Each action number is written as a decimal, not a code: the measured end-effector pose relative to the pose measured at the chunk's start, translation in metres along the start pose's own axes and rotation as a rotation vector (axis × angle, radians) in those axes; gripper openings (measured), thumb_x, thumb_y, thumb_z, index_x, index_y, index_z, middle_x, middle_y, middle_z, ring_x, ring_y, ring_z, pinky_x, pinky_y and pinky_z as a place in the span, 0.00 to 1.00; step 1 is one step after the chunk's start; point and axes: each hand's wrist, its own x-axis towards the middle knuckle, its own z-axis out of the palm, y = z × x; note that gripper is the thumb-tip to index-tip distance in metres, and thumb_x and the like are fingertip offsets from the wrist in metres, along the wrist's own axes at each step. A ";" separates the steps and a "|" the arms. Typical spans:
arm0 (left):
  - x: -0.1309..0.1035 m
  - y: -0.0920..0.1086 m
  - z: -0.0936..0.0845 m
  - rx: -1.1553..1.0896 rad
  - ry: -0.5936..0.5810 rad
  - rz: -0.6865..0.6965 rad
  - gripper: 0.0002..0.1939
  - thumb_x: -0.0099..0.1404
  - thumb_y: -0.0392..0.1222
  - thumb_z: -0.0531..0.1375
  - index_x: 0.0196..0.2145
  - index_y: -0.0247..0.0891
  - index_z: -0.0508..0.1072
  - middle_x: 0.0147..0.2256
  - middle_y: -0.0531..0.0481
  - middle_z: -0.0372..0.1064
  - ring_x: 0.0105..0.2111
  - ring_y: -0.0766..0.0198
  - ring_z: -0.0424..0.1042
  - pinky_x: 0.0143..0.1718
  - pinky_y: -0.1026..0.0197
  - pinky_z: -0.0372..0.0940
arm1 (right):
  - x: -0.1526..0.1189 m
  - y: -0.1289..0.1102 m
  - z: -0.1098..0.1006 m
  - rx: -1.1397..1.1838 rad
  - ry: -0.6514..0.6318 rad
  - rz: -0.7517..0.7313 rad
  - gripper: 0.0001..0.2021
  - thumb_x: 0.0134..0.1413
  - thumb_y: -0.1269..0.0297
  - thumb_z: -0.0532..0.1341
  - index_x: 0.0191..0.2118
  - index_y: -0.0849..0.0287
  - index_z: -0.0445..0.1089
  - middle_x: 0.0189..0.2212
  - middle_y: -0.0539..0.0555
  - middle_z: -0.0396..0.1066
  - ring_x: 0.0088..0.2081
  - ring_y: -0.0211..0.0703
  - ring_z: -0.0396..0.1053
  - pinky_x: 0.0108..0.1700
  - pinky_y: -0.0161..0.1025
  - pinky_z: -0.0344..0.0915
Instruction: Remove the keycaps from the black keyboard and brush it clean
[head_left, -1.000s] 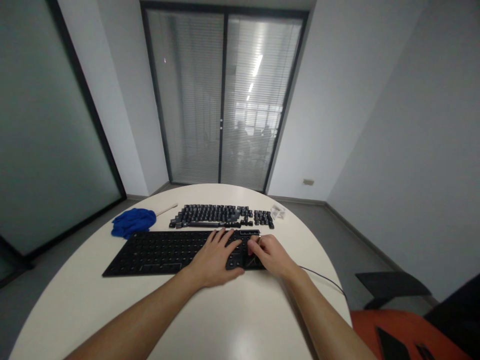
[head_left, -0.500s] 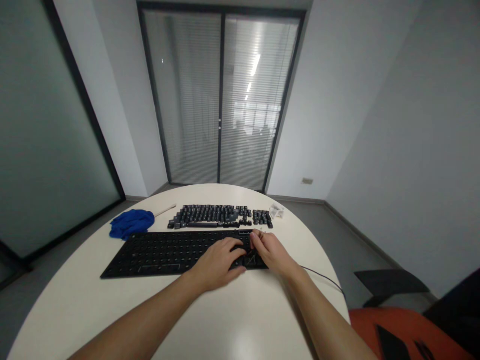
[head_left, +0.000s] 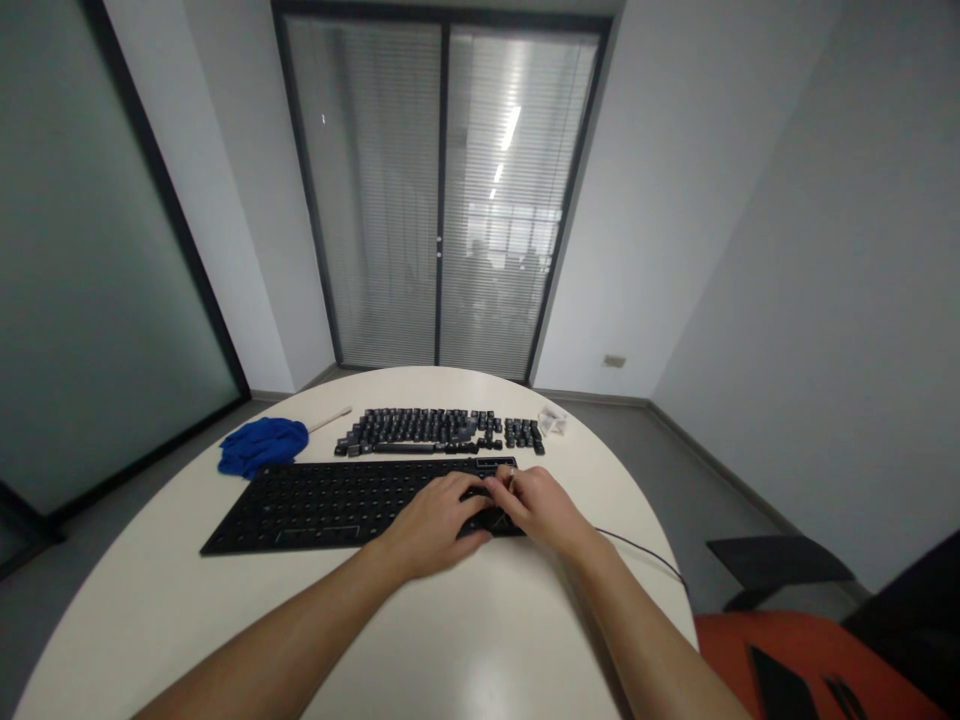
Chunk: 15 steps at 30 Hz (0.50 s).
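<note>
A black keyboard base (head_left: 322,505) with its keycaps off lies across the table. My left hand (head_left: 439,520) rests on its right part, thumb apart from the bent fingers, holding nothing that I can see. Close beside it, my right hand (head_left: 544,505) is closed in a pinch over the keyboard's right end. What it pinches is small and thin, mostly hidden by the fingers, and I cannot make out its kind. Behind the base, the removed black keycaps (head_left: 416,428) are laid out in keyboard order.
A blue cloth (head_left: 262,445) lies bunched at the left, with a pale thin stick (head_left: 330,419) by it. Small clear-and-white pieces (head_left: 553,420) sit right of the keycaps. A black cable (head_left: 641,548) runs off the round white table (head_left: 450,640). An orange chair (head_left: 742,655) stands at the right.
My right hand has shifted a little to the left, closer to my left hand, still pinched. My left hand stays nearly in place on the keyboard.
</note>
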 end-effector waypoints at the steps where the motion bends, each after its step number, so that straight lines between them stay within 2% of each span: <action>1: 0.000 0.000 0.000 0.000 -0.001 -0.005 0.21 0.64 0.44 0.61 0.54 0.45 0.67 0.54 0.45 0.64 0.55 0.51 0.62 0.56 0.46 0.61 | 0.000 -0.001 0.001 0.027 -0.001 0.012 0.20 0.66 0.54 0.53 0.25 0.58 0.66 0.17 0.49 0.67 0.21 0.36 0.62 0.26 0.34 0.52; 4: 0.000 0.000 0.000 -0.003 -0.005 -0.018 0.19 0.63 0.45 0.62 0.52 0.44 0.68 0.54 0.44 0.65 0.54 0.51 0.63 0.55 0.46 0.61 | 0.001 -0.001 0.005 0.140 -0.025 0.070 0.18 0.62 0.52 0.57 0.25 0.57 0.65 0.15 0.47 0.66 0.20 0.36 0.63 0.25 0.32 0.54; 10: 0.000 0.001 0.000 0.001 -0.007 -0.021 0.21 0.63 0.45 0.62 0.53 0.44 0.67 0.54 0.45 0.64 0.54 0.51 0.63 0.55 0.47 0.61 | -0.002 0.007 0.007 0.326 -0.047 0.137 0.18 0.59 0.49 0.60 0.27 0.58 0.65 0.13 0.45 0.64 0.18 0.35 0.62 0.23 0.31 0.55; 15: -0.001 -0.002 0.003 0.009 -0.004 -0.013 0.21 0.64 0.46 0.62 0.54 0.45 0.67 0.54 0.44 0.64 0.55 0.50 0.62 0.55 0.46 0.61 | -0.002 0.014 0.001 0.288 -0.073 0.065 0.20 0.59 0.47 0.59 0.28 0.60 0.69 0.16 0.46 0.63 0.20 0.34 0.59 0.23 0.31 0.53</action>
